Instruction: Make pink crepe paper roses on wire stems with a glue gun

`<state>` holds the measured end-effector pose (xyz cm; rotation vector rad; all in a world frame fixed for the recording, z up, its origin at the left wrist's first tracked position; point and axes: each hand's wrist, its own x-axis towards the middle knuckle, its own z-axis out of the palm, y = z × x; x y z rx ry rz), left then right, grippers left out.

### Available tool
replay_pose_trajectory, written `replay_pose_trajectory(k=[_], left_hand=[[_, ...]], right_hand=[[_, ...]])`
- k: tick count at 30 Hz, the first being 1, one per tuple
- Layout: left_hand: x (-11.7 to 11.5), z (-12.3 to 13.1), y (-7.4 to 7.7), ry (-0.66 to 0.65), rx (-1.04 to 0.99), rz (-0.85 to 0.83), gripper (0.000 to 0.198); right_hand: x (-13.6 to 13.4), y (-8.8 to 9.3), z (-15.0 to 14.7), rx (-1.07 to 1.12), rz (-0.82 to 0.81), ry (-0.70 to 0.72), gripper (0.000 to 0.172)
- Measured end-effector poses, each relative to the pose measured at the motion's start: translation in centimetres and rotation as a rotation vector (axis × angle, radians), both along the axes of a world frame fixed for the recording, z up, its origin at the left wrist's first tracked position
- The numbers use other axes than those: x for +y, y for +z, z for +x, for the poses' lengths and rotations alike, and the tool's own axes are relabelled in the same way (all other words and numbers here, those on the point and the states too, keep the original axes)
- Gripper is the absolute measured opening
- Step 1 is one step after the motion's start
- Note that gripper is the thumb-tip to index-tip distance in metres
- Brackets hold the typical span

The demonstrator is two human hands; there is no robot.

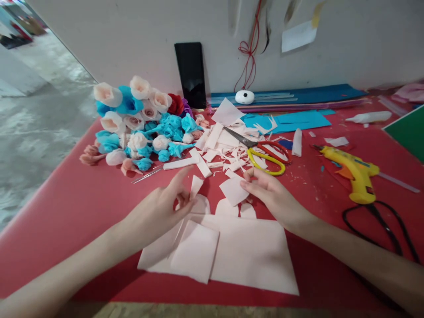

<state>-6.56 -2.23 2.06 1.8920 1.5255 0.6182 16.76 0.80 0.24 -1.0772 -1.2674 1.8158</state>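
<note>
My left hand point(162, 207) hovers over the red table point(82, 203), thumb and fingers pinching a small pale pink foam piece point(196, 185). My right hand point(268, 192) is closed on a squarish pale pink foam piece point(232, 191) held just above the table. Below both hands lies a large pale pink foam sheet point(251, 251) with a smaller square point(195, 249) on top. Rounded petal cut-outs point(227, 207) lie between the hands.
A heap of pink, white and blue foam flowers point(142, 123) sits at the back left. Scissors with red and yellow handles point(265, 154) lie among offcuts. A yellow glue gun point(356, 172) with a black cord point(380, 225) is at right. Blue sheets point(291, 119) and a black phone point(190, 73) stand by the wall.
</note>
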Motion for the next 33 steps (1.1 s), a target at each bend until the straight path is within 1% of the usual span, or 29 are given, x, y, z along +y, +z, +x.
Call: replay_pose_trajectory(k=[2,3,5,7,9,10,12,14,16,18,20,22,23,24,26,27,28,31,33], left_hand=[[0.0,0.0,-0.2,-0.051,0.145,0.216,0.041],[0.0,0.2,-0.3,-0.1,0.191,0.328,0.036],[0.3,0.9,-0.5,-0.268,0.258,0.499,0.032],[0.8,1.8,-0.8,-0.388,0.271,0.654,0.034],[1.3,2.6,-1.2,-0.461,0.288,0.786,0.029],[1.6,3.0,-1.4,-0.476,0.293,0.876,0.022],[2.1,3.4,-1.6,-0.486,0.277,0.951,0.012],[2.3,3.6,-1.5,-0.477,0.235,0.947,0.011],[2.2,3.6,-1.0,-0.439,0.167,0.89,0.011],[2.1,3.5,-0.4,-0.391,0.085,0.789,0.011],[2.0,3.5,0.2,-0.351,-0.002,0.681,0.01],[1.9,3.5,0.4,-0.319,-0.102,0.59,0.008],[1.8,3.5,0.5,-0.305,-0.155,0.556,0.007],[1.8,3.5,0.5,-0.298,-0.2,0.53,0.007],[1.8,3.7,0.6,-0.299,-0.263,0.492,0.005],[1.8,3.9,0.6,-0.302,-0.284,0.481,0.004],[1.8,4.0,0.7,-0.297,-0.299,0.472,0.003],[1.7,4.4,1.1,-0.265,-0.326,0.453,0.004],[1.8,4.7,1.4,-0.253,-0.323,0.467,0.01]], right_hand=[[0.0,0.0,-0.1,0.007,-0.017,0.013,0.02],[0.0,0.0,-0.1,0.007,-0.027,0.023,0.021],[-0.1,0.0,0.0,0.005,-0.049,0.042,0.023],[-0.2,0.0,0.0,0.002,-0.069,0.059,0.024],[-0.4,0.0,-0.1,0.005,-0.085,0.075,0.026],[-0.5,-0.1,-0.2,0.009,-0.091,0.083,0.027],[-0.7,-0.2,-0.2,0.015,-0.093,0.098,0.029],[-0.7,-0.2,-0.2,0.005,-0.077,0.1,0.029],[-0.5,0.2,0.1,-0.01,-0.037,0.068,0.027],[-0.4,1.0,0.4,-0.04,0.081,0.007,0.021],[-0.4,2.1,0.7,-0.126,0.31,-0.041,0.013],[-0.5,3.2,1.0,-0.261,0.593,-0.021,0.007],[-0.5,3.6,1.1,-0.325,0.725,0.006,0.007],[-0.7,3.9,1.2,-0.373,0.831,0.038,0.012],[-0.9,4.3,1.4,-0.438,0.989,0.075,0.022],[-1.0,4.3,1.4,-0.454,1.032,0.079,0.023],[-1.1,4.3,1.5,-0.461,1.048,0.078,0.02],[-1.2,4.6,1.7,-0.469,1.022,0.075,0.006],[-1.2,4.9,1.8,-0.484,1.008,0.049,0.005]])
